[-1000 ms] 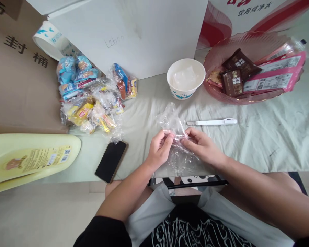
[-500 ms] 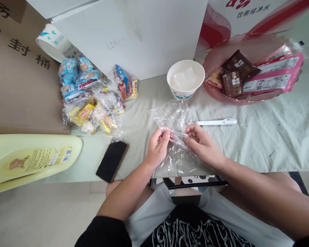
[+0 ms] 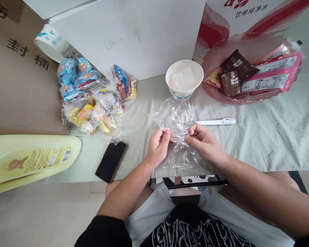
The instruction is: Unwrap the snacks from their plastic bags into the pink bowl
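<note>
A clear plastic bag (image 3: 179,156) is stretched between my two hands, gathered in a narrow band at its middle. My left hand (image 3: 158,144) pinches the band on one side, thumb on top. My right hand (image 3: 202,142) grips it from the other side with thumb and curled fingers. Just beyond the bag stands a white paper bowl (image 3: 184,79) with a blue pattern and something translucent inside. A white slim utility knife (image 3: 213,121) lies to the right, its near end close to my right fingers.
Packed snack bags (image 3: 90,99) are piled at the left, near a black phone (image 3: 111,162) and a yellow-green jug (image 3: 36,161). A pink bowl (image 3: 260,97) holds wrapped packets at the right. White (image 3: 149,37) and brown (image 3: 23,92) boxes border the cloth.
My right hand has moved slightly right and the gathered band of the bag looks more taut. My left hand stays nearly still. The view has shifted a little.
</note>
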### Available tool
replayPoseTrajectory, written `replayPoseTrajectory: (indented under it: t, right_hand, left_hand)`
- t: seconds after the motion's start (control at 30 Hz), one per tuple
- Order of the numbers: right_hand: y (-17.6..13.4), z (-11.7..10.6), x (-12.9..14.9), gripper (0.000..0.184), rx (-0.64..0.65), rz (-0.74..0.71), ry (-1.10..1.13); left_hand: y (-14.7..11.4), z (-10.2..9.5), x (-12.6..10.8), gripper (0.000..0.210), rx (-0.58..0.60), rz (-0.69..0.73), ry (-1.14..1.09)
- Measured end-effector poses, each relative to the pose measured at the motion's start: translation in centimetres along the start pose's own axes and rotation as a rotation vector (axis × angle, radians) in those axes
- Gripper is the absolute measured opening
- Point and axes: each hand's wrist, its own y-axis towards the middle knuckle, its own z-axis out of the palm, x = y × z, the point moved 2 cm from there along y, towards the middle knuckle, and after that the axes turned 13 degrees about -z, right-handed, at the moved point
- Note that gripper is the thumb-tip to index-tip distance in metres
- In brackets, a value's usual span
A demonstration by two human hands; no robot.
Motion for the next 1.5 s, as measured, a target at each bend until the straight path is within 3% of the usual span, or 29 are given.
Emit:
replayPoseTrajectory:
  t: [0.4, 0.53, 0.8, 1.13, 1.5]
  right_hand:
    - [0.2, -0.6, 0.1, 0.028, -0.112, 0.102, 0.035]
    - [0.3, -0.5, 0.3, 0.028, -0.067, 0.152, 0.035]
    - [0.5, -0.7, 0.6, 0.034, 0.033, 0.12, -0.001]
    - [0.2, -0.4, 0.3, 0.034, 0.256, 0.265, 0.066]
    - [0.2, -0.4, 0.3, 0.035, 0.193, 0.331, 0.089]
  left_hand:
    - [-0.1, 0.0, 0.1, 0.047, 0.032, -0.021, 0.023]
    - [0.1, 0.0, 0.2, 0.048, 0.032, -0.017, -0.008]
    - [0.3, -0.1, 0.2, 0.049, 0.031, -0.002, -0.029]
    - [0.5, -1.1, 0.8, 0.044, -0.044, -0.006, -0.055]
    - [0.6, -1.3, 0.9, 0.043, -0.06, -0.033, -0.056]
